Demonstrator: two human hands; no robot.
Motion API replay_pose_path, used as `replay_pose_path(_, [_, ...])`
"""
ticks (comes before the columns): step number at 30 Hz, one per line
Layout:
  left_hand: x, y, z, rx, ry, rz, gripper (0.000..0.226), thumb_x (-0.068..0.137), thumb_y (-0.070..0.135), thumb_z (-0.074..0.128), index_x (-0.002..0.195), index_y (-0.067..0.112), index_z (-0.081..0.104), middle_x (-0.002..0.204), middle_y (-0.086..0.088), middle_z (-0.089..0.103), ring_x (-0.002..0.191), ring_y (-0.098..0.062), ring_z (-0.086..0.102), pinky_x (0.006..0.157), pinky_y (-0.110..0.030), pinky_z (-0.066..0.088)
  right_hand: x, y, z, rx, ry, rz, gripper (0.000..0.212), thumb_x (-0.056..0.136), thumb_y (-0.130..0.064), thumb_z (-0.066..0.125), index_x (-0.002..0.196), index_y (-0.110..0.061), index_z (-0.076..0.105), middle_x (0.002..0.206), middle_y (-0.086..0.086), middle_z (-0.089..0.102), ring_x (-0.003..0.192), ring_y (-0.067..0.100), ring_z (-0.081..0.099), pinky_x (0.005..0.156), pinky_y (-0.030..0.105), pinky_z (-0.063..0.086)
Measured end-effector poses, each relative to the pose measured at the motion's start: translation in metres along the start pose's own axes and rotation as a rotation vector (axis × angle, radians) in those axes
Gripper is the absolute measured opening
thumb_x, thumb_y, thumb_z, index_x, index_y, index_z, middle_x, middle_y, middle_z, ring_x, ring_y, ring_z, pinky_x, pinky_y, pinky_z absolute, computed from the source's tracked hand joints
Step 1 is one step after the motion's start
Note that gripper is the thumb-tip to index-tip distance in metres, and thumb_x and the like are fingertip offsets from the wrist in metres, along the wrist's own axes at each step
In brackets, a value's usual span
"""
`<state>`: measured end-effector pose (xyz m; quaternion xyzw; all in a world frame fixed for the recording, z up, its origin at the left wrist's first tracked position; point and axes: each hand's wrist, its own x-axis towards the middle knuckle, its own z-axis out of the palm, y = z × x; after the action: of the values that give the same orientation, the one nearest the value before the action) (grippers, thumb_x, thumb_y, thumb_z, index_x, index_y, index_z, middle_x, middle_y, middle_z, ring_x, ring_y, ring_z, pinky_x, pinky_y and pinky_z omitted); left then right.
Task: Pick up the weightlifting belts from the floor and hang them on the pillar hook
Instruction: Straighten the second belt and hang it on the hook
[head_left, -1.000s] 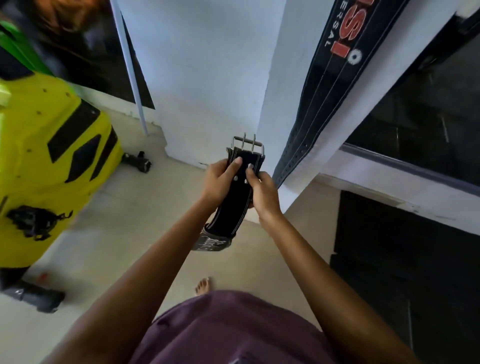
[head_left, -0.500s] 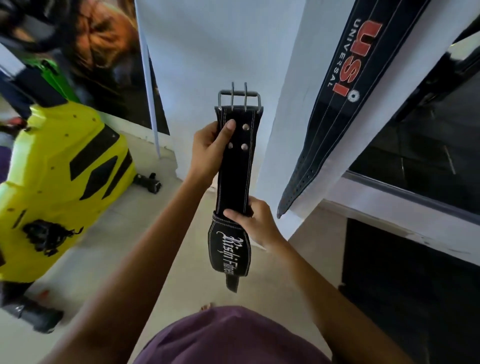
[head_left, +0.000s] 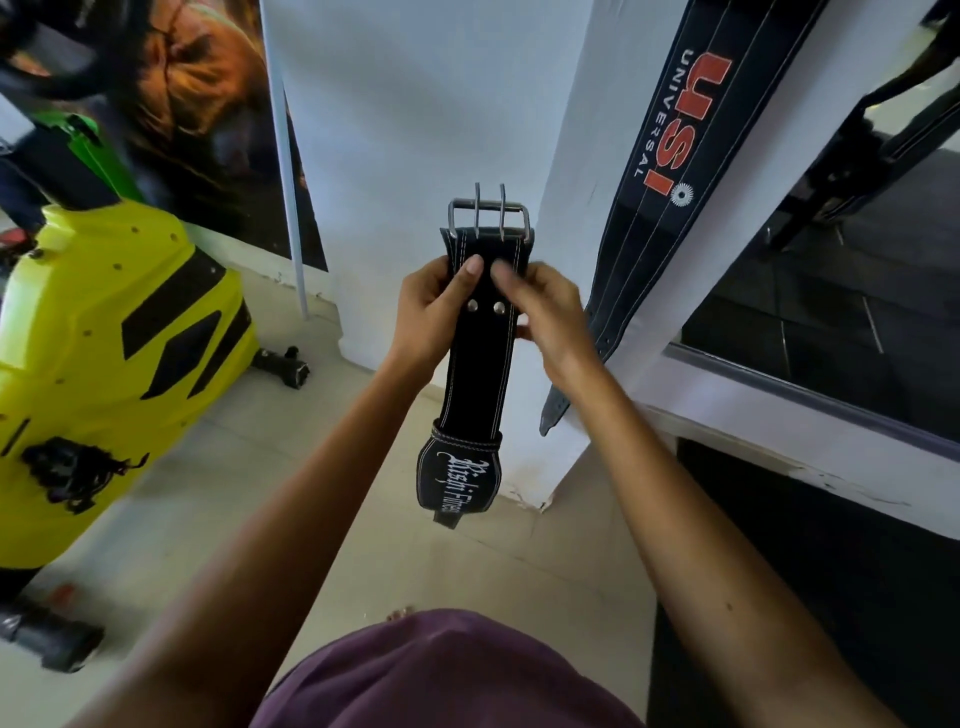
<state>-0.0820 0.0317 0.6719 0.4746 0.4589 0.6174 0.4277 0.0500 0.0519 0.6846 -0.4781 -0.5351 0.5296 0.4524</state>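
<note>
A black weightlifting belt (head_left: 479, 374) with white stitching hangs upright in front of the white pillar (head_left: 426, 130). Its steel double-prong buckle (head_left: 489, 217) points up and its lettered end dangles below. My left hand (head_left: 431, 312) grips its left edge just under the buckle, thumb on the face. My right hand (head_left: 540, 306) grips the right edge at the same height. A second dark belt marked USI (head_left: 675, 156) hangs against the pillar's right face. No hook shows in the frame.
A yellow and black gym machine (head_left: 104, 353) stands at the left on the tiled floor (head_left: 218, 499). A thin white pole (head_left: 288, 171) leans by a wall poster. A mirror with a white ledge (head_left: 810, 421) and a black mat (head_left: 831, 597) lie to the right.
My right hand slid from the belt's lower part up to the buckle end, opposite my left hand. The belt now hangs straight with both hands near its top.
</note>
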Motion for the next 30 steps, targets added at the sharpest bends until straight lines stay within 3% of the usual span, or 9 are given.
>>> replay_pose_path(3, [0.004, 0.000, -0.007, 0.013, 0.049, -0.008, 0.029, 0.091, 0.028, 0.058, 0.092, 0.000, 0.067, 0.085, -0.018, 0.068, 0.079, -0.025, 0.063, 0.078, -0.055, 0.052, -0.038, 0.051, 0.006, -0.058, -0.150, 0.093, 0.027, 0.085, -0.017, 0.072, 0.108, -0.004, 0.066, 0.095, 0.008, 0.071, 0.079, 0.010, 0.068, 0.073, 0.024, 0.056])
replay_pose_path(5, [0.006, 0.001, -0.010, 0.034, 0.051, -0.004, 0.036, 0.091, 0.031, 0.059, 0.092, -0.005, 0.065, 0.083, -0.027, 0.066, 0.077, -0.029, 0.063, 0.074, -0.057, 0.052, -0.062, 0.082, 0.009, -0.157, -0.184, 0.118, 0.023, 0.083, -0.011, 0.074, 0.104, -0.006, 0.068, 0.091, 0.006, 0.071, 0.075, 0.005, 0.066, 0.072, 0.018, 0.051])
replay_pose_path(7, [0.006, -0.002, -0.012, 0.049, 0.022, -0.005, 0.041, 0.090, 0.032, 0.059, 0.093, -0.009, 0.062, 0.082, -0.033, 0.063, 0.075, -0.032, 0.063, 0.070, -0.055, 0.053, -0.072, 0.094, 0.011, -0.102, -0.164, 0.157, 0.017, 0.083, -0.009, 0.072, 0.099, -0.003, 0.068, 0.094, 0.016, 0.072, 0.077, 0.009, 0.066, 0.075, 0.022, 0.052])
replay_pose_path(9, [0.004, -0.004, -0.010, 0.044, 0.005, -0.017, 0.042, 0.090, 0.031, 0.060, 0.092, -0.011, 0.061, 0.079, -0.025, 0.062, 0.072, -0.029, 0.060, 0.067, -0.046, 0.049, -0.063, 0.083, 0.012, -0.015, -0.132, 0.156, 0.022, 0.085, -0.009, 0.070, 0.103, 0.003, 0.066, 0.096, 0.023, 0.071, 0.081, 0.016, 0.067, 0.077, 0.027, 0.055])
replay_pose_path(15, [-0.001, -0.007, -0.016, 0.078, -0.102, -0.023, 0.036, 0.092, 0.028, 0.059, 0.099, -0.007, 0.061, 0.075, -0.014, 0.059, 0.063, -0.019, 0.058, 0.055, -0.028, 0.045, -0.010, 0.005, 0.001, 0.012, 0.054, -0.080, 0.007, 0.089, -0.016, 0.067, 0.087, -0.009, 0.064, 0.071, 0.004, 0.067, 0.061, 0.010, 0.067, 0.051, 0.028, 0.056])
replay_pose_path(18, [-0.001, -0.010, -0.029, 0.090, -0.248, -0.089, 0.034, 0.083, 0.022, 0.069, 0.109, 0.000, 0.063, 0.095, -0.017, 0.069, 0.085, -0.033, 0.069, 0.073, -0.041, 0.055, 0.000, -0.008, 0.003, -0.015, 0.074, -0.137, 0.010, 0.087, -0.018, 0.070, 0.085, -0.010, 0.064, 0.066, -0.001, 0.061, 0.058, 0.006, 0.062, 0.048, 0.025, 0.051])
replay_pose_path(21, [-0.016, -0.037, -0.045, 0.300, -0.363, -0.164, 0.031, 0.077, 0.016, 0.075, 0.107, 0.007, 0.068, 0.105, -0.015, 0.073, 0.098, -0.032, 0.068, 0.091, -0.046, 0.055, 0.009, -0.015, 0.006, 0.044, 0.125, -0.154, 0.011, 0.086, -0.018, 0.071, 0.082, -0.012, 0.063, 0.060, -0.005, 0.057, 0.056, 0.006, 0.059, 0.046, 0.023, 0.048])
replay_pose_path(26, [-0.034, -0.060, -0.049, 0.375, -0.340, -0.208, 0.031, 0.076, 0.012, 0.076, 0.105, 0.004, 0.068, 0.102, -0.016, 0.074, 0.093, -0.030, 0.071, 0.089, -0.051, 0.054, 0.011, -0.010, 0.012, 0.016, 0.108, -0.130, 0.011, 0.086, -0.018, 0.071, 0.083, -0.012, 0.062, 0.058, -0.007, 0.054, 0.052, 0.000, 0.056, 0.044, 0.021, 0.046])
replay_pose_path(30, [-0.009, -0.021, -0.035, 0.119, -0.179, -0.136, 0.031, 0.085, 0.013, 0.068, 0.110, -0.005, 0.063, 0.103, -0.025, 0.068, 0.093, -0.036, 0.068, 0.079, -0.039, 0.059, 0.003, 0.004, 0.011, -0.007, 0.093, -0.110, 0.012, 0.087, -0.019, 0.069, 0.091, -0.007, 0.066, 0.069, 0.003, 0.062, 0.060, 0.007, 0.060, 0.046, 0.019, 0.046])
